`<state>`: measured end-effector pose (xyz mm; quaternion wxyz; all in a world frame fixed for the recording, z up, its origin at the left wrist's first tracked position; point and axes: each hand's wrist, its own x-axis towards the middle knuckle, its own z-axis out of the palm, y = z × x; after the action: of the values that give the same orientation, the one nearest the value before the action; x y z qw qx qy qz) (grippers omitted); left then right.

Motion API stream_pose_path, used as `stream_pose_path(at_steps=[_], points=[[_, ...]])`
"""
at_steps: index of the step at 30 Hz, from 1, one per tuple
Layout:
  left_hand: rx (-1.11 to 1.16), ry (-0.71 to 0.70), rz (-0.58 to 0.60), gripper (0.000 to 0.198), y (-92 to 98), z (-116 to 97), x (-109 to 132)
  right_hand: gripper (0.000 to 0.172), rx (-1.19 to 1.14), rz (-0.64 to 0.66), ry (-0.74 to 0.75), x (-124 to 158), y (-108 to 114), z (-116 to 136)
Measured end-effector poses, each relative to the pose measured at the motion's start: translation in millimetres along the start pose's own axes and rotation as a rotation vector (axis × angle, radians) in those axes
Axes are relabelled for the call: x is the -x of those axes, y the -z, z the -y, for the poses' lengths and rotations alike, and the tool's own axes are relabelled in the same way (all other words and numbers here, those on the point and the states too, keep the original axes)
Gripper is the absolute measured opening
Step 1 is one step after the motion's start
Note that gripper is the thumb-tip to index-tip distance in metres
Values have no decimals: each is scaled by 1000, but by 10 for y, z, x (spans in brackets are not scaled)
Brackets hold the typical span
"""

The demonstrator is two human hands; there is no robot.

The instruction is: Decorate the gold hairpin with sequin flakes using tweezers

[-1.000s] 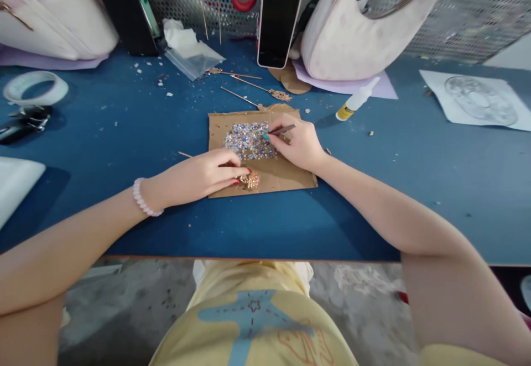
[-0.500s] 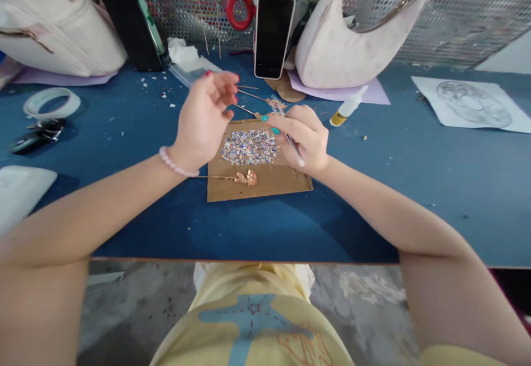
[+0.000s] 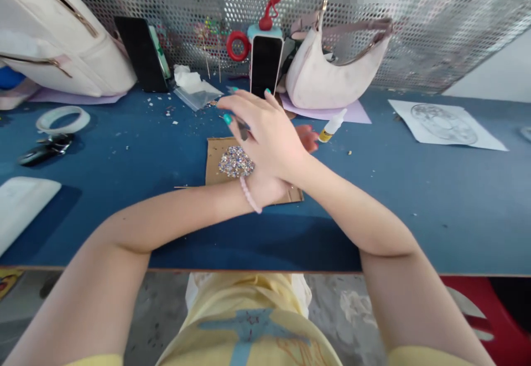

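My right hand (image 3: 271, 131), with teal nails, lies crossed over my left hand (image 3: 269, 189) above the cardboard sheet (image 3: 212, 158). Its fingers are stretched and apart, and I make out no stick in them. Under it my left hand reaches to the right; its palm is mostly hidden, while its blurred, red-nailed fingertips show apart beside the glue bottle (image 3: 328, 129). Beneath both hands, a pile of small multicoloured rhinestones (image 3: 234, 161) is partly covered. A thin metal stick (image 3: 181, 187) pokes out left of the cardboard, its flower end hidden by my left arm.
At the back stand a phone (image 3: 266, 64), a white handbag (image 3: 332, 81), a white backpack (image 3: 78, 56) and a dark tablet-like slab (image 3: 143, 56). A tape roll (image 3: 62, 120) and a black clip-like tool (image 3: 45, 149) lie left. A drawing on paper (image 3: 446, 125) lies right.
My left hand has swung right and under my right hand. My right hand has moved left over it, fingers now spread; the clear stick it held no longer shows. The view has tilted up slightly.
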<state>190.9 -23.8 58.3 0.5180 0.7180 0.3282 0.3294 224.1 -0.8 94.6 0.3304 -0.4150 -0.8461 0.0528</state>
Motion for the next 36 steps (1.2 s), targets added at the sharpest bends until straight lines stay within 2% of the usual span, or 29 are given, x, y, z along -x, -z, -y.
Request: stream_pose_path(at_steps=[2,3,4,5,7,9,11,12,13,16,18,20,22,24,27,29,34,36], points=[[193,0,-29,80,-51,-31,180,36,-21,-45,-4,-8,67,-103],[516,55,-29,74,-77,-22,260,35,-53,-57,-8,-2,89,-167],[746,132,-5,69,-98,0,328,34,-83,-62,-11,12,98,-241],[857,210,33,67,-106,34,386,35,-109,-72,-13,35,92,-326],[875,319,119,67,-48,119,474,34,-180,-81,-6,105,37,-535],[846,369,196,74,153,210,539,32,-230,-96,-13,206,-69,-784],[690,337,326,80,505,300,584,31,-263,-115,-44,325,-205,-1045],[569,282,327,79,723,348,595,36,-314,-125,-97,386,-277,-1168],[410,200,269,77,957,403,598,43,-385,-140,-165,442,-347,-1280],[-281,-72,-143,65,1632,618,553,55,-498,-200,-244,560,-523,-1519],[-437,-82,-227,52,1956,786,498,51,-503,-211,-251,589,-592,-1586],[-553,-95,-239,37,2124,936,452,42,-497,-200,-253,602,-617,-1585],[-629,-120,-208,29,2144,1038,441,33,-488,-168,-248,622,-601,-1537],[-675,-160,-178,27,2070,1076,477,26,-480,-144,-233,659,-558,-1467],[-716,-222,-145,25,1930,1041,595,15,-465,-105,-202,719,-477,-1368],[-730,-250,-128,23,1878,995,684,7,-446,-39,-118,744,-430,-1323],[-715,-276,-103,20,1871,921,815,11,-368,-32,16,761,-371,-1281],[-673,-311,-23,19,1876,912,835,12,-335,-52,46,766,-358,-1272]])
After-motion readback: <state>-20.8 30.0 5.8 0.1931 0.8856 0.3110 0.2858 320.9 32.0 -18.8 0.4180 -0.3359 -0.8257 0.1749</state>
